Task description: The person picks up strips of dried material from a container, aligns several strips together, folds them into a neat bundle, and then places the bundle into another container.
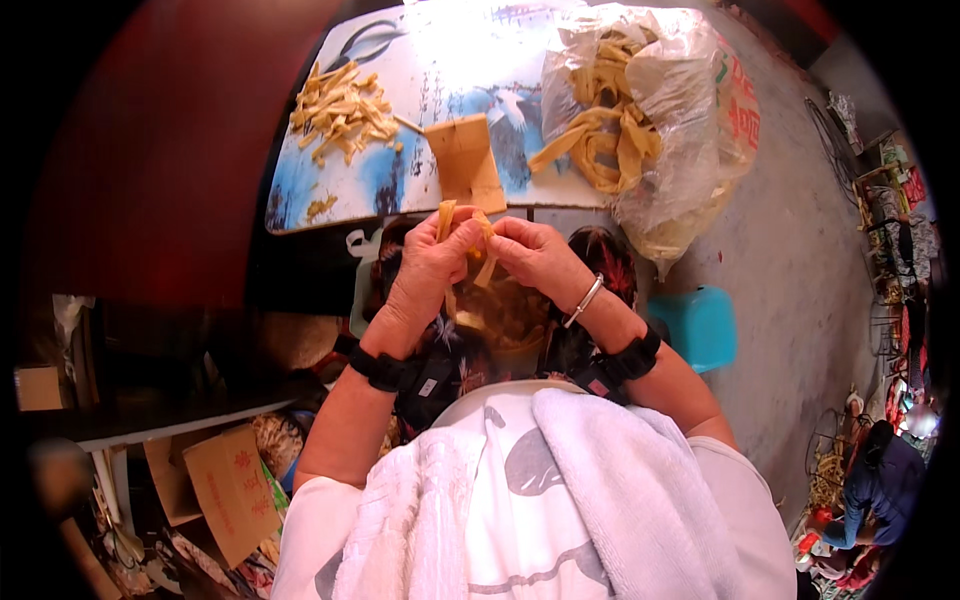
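Observation:
Both my hands meet over my lap, just in front of the table's near edge. My left hand (432, 265) pinches a limp, yellowish-tan strip (446, 216) that stands up past its fingers. Close beside it, my right hand (535, 255) has its thumb and fingertips closed on part of a similar strip (484, 226); whether it is the same piece I cannot tell. Below them, more yellowish pieces (500, 320) lie in a container between my knees, mostly shaded. A folded tan cardboard piece (465, 160) stands on the table just beyond my fingers.
On the white-and-blue table (400, 185), short strips (340, 110) are heaped at left near dark scissor-like handles (372, 42). Long strips (610, 120) spill from a clear plastic bag (690, 110) at right. A teal stool (695, 330) stands right; another person (880, 490) is lower right.

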A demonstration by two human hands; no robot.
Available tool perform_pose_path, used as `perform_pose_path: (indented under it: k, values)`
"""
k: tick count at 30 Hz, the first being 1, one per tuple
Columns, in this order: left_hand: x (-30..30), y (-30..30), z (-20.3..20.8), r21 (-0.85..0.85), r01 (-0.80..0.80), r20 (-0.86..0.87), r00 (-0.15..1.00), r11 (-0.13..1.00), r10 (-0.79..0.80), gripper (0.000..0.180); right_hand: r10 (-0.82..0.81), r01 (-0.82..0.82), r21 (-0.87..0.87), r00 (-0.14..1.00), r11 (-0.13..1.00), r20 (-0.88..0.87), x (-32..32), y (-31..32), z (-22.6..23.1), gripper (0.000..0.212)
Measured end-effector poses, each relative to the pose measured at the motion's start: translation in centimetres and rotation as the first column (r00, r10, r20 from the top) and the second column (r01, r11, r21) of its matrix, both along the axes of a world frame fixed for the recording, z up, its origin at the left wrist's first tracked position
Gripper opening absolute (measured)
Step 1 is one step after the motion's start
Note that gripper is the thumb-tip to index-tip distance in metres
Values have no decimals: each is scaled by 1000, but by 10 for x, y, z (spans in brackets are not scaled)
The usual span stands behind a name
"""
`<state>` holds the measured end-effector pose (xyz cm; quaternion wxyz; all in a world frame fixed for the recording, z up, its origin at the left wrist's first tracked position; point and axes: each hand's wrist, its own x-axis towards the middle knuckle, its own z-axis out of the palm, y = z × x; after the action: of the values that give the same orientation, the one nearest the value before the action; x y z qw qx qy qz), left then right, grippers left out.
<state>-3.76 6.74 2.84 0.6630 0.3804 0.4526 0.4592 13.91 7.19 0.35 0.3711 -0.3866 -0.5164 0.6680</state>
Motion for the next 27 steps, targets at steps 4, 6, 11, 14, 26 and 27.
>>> perform_pose_path:
  k: [4,6,11,14,26,27]
  values:
    - [-1,-21,-15,5,20,-20,1000,1000,-19,10,42,-43,14,994,999,97,-3,-22,-16,21]
    - [-1,-29,-18,-75,-34,47,998,997,38,10,108,-118,-130,991,984,-77,-3,-26,-30,22]
    - [-9,-43,-40,-167,-112,118,984,980,133,21,129,-126,-37,987,991,93,-6,-39,-33,24]
    - [-17,-50,-47,-188,-162,90,979,969,182,29,46,-41,-23,961,999,273,2,-38,-73,27]
    - [1,-72,-75,362,154,-807,545,919,226,34,-168,-73,510,896,857,411,-20,-52,-46,53]
    - [11,-73,-62,476,230,-809,493,849,320,34,-243,-13,542,885,840,398,-29,-54,-47,47]
